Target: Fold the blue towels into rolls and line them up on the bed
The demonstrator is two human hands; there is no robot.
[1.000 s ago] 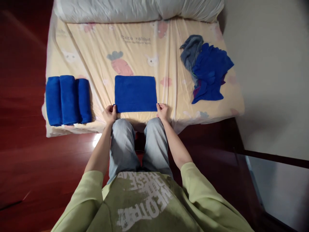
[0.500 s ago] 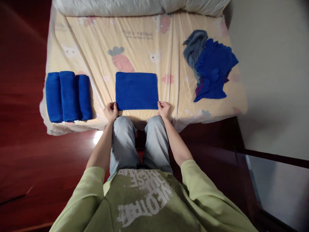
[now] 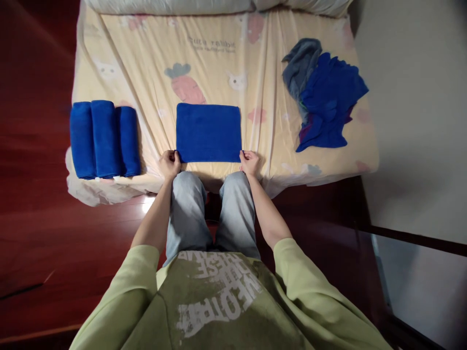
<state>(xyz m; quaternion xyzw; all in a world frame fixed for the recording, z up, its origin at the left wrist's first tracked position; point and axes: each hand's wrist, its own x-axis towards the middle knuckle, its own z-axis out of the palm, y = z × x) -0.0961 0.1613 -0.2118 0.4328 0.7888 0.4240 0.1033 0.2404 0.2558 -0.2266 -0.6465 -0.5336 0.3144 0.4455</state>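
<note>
A blue towel (image 3: 208,132) lies flat as a neat rectangle on the bed in front of my knees. My left hand (image 3: 170,163) pinches its near left corner between thumb and fingers. At the near right corner, my right hand (image 3: 250,162) grips the same towel in a like pinch. Three rolled or folded blue towels (image 3: 105,139) rest side by side to the left. Off to the right is a loose, crumpled heap of blue cloths (image 3: 330,102), with a grey cloth (image 3: 301,65) at its back left and a bit of purple showing underneath.
The bed has a pale yellow printed sheet (image 3: 219,82) with carrots and rabbits. A white quilt or pillow (image 3: 204,6) runs along its far edge. A pale wall (image 3: 412,107) stands to the right. Dark red flooring (image 3: 32,194) shows at the left.
The view has shifted slightly, so the bed and its things appear a little higher. Both hands keep their hold on the towel's near corners, and the towel stays flat.
</note>
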